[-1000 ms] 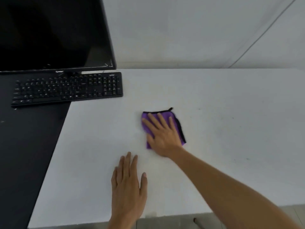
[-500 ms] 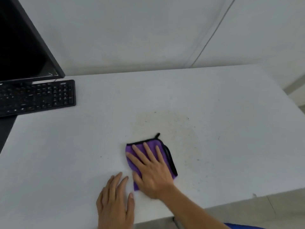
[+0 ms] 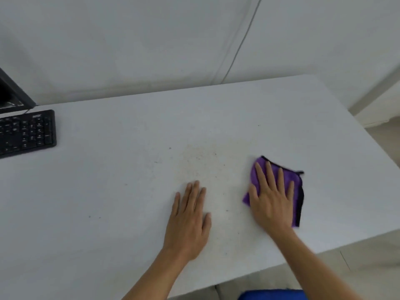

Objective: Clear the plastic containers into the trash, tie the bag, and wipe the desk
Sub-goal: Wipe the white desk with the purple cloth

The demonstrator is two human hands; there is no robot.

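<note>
A folded purple cloth (image 3: 296,182) with a black hem lies on the white desk (image 3: 121,191), right of centre. My right hand (image 3: 270,200) presses flat on the cloth, fingers spread, covering most of it. My left hand (image 3: 188,221) rests palm down on the bare desk to the left of the cloth, holding nothing. Between and beyond the hands a faint brownish stain (image 3: 201,163) with small dark specks marks the desk. No plastic containers or trash bag are in view.
A black keyboard (image 3: 26,133) sits at the desk's left edge of view, with a monitor corner (image 3: 10,96) behind it. A white wall runs along the back. The desk's right edge (image 3: 368,135) drops to a pale floor. Something blue (image 3: 272,295) shows at the bottom.
My right hand has slid the cloth to the right across the desk, past the stain. The view has turned right, so the monitor and keyboard have shifted to the far left.
</note>
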